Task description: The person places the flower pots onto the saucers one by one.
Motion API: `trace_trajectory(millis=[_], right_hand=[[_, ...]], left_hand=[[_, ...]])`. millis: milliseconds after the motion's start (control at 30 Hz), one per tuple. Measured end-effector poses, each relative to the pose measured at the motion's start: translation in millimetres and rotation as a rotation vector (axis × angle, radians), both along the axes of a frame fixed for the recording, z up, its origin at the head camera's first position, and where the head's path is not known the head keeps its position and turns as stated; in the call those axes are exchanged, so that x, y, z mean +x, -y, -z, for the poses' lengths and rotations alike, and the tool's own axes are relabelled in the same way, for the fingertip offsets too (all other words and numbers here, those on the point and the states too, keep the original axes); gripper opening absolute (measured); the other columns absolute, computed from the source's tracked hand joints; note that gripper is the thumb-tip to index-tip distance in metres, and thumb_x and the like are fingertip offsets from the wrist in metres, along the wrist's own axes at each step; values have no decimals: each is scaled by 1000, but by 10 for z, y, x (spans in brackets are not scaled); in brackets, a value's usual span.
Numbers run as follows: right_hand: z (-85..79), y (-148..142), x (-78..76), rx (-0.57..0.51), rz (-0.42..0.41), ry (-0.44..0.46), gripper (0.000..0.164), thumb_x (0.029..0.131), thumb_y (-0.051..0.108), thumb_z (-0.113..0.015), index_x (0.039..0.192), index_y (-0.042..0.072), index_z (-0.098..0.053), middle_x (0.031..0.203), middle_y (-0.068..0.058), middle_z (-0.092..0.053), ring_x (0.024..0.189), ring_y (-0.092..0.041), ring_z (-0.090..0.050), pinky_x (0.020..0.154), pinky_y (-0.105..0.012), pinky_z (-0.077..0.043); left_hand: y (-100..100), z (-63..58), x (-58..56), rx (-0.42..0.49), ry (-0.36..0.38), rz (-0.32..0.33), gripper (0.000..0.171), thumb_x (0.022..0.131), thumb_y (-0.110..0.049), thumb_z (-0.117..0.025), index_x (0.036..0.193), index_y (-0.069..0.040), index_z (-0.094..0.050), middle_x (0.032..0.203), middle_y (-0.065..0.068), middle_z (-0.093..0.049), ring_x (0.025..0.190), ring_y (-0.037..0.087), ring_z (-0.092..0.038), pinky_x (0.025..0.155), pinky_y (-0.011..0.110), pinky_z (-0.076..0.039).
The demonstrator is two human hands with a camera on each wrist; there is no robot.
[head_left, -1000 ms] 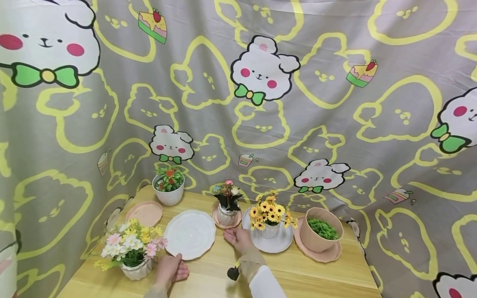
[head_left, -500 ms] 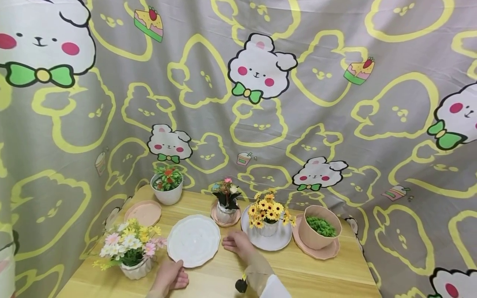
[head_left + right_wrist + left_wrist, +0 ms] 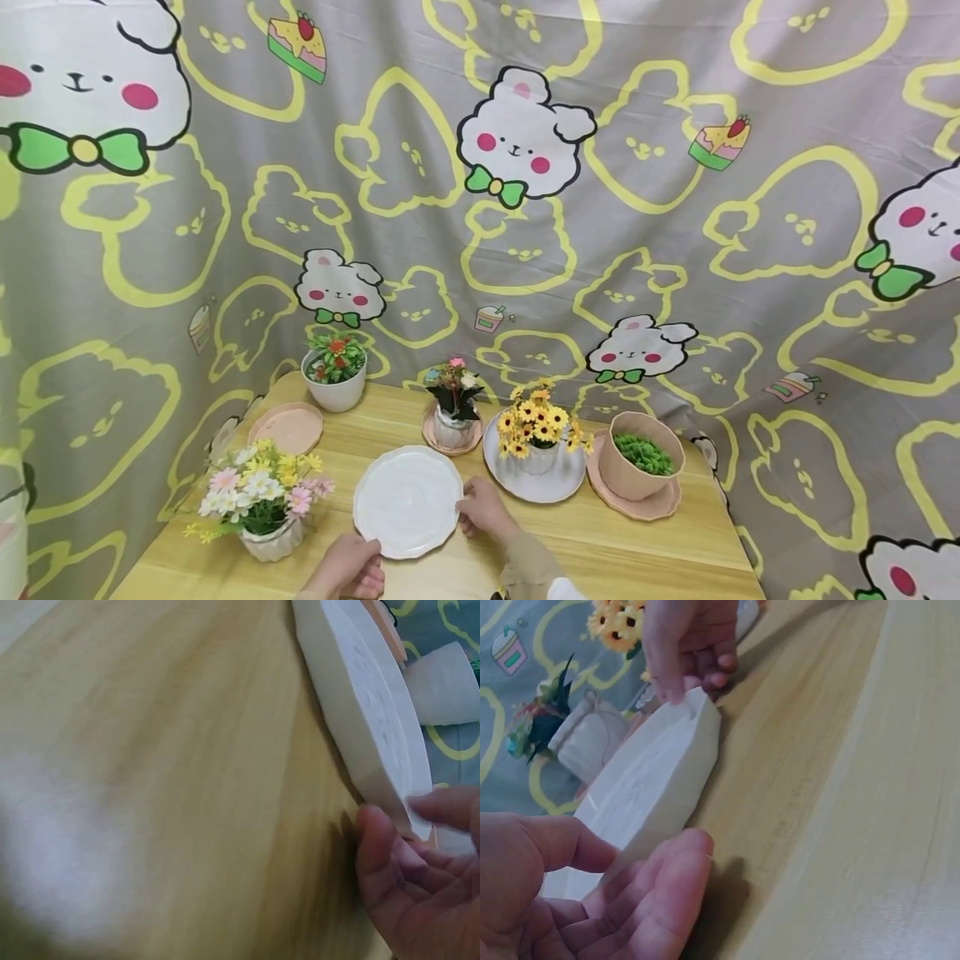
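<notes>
A white plate [image 3: 408,502] with a scalloped rim lies low over the wooden table, between my two hands. My left hand [image 3: 351,567] pinches its near left edge, thumb over the rim and fingers against the outer side, as the left wrist view shows. At the right edge, my right hand [image 3: 486,508] holds the rim between thumb and fingers; its thumb [image 3: 442,806] is over the rim in the right wrist view. Left of my left hand stands a white pot of pink, white and yellow daisies [image 3: 262,500].
Behind the plate, a small potted bouquet [image 3: 452,421] sits on a pink saucer. Yellow flowers [image 3: 536,425] stand on a white plate, and a pink pot [image 3: 637,467] on a pink saucer, to the right. A pink plate [image 3: 285,427] and a white pot [image 3: 335,392] are back left.
The white plate has slid right and toward me with my left hand at its edge. My right hand has come from beside the small bouquet's saucer to take hold of the plate's right rim.
</notes>
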State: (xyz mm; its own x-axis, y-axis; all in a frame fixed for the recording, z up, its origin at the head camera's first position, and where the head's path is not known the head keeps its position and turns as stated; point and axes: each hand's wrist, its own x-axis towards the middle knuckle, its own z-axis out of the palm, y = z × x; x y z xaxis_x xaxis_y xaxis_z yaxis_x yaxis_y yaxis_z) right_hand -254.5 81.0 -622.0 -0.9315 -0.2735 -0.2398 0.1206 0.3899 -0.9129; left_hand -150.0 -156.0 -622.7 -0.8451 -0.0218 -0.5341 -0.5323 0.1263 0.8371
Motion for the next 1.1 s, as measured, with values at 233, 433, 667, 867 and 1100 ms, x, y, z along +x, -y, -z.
trace_trajectory(millis=[233, 433, 667, 867, 1100], right_hand=[[57, -108, 78, 20, 79, -27, 20, 78, -8, -54, 97, -4, -50, 54, -6, -56, 37, -8, -49, 36, -25, -50], [82, -248, 153, -33, 107, -18, 23, 78, -6, -54, 101, -7, -51, 53, -3, -54, 37, -7, -50, 37, -25, -51], [88, -391, 249, -82, 137, -12, 24, 78, -6, -54, 101, -8, -51, 53, -4, -53, 38, -7, -50, 38, -27, -51], [104, -503, 288, -97, 138, -15, 23, 79, -6, -54, 102, -9, -49, 55, -4, -55, 39, -6, -51, 37, -27, -51], [130, -552, 304, -106, 147, 1, 24, 80, -5, -54, 104, -8, -49, 57, -4, -56, 40, -6, -52, 38, -25, -51]], left_hand=[[44, -30, -118, -46, -101, -134, 29, 95, -19, -54, 81, 6, -58, 63, 7, -64, 53, 13, -66, 52, 29, -60], [95, -67, -370, -184, -225, -267, 33, 96, -22, -54, 100, 11, -57, 77, 16, -65, 62, 16, -65, 58, 30, -60], [57, -229, -697, -332, -367, -280, 66, 98, -34, -54, 141, 11, -32, 134, 40, -46, 118, 52, -52, 98, 59, -47], [-26, -398, -1037, -183, -465, -426, 83, 98, -36, -55, 153, 4, -7, 150, 38, -22, 137, 56, -26, 115, 63, -26], [3, -564, -1495, -105, -512, -739, 81, 97, -36, -55, 155, -4, -9, 157, 30, -19, 145, 47, -19, 123, 54, -16]])
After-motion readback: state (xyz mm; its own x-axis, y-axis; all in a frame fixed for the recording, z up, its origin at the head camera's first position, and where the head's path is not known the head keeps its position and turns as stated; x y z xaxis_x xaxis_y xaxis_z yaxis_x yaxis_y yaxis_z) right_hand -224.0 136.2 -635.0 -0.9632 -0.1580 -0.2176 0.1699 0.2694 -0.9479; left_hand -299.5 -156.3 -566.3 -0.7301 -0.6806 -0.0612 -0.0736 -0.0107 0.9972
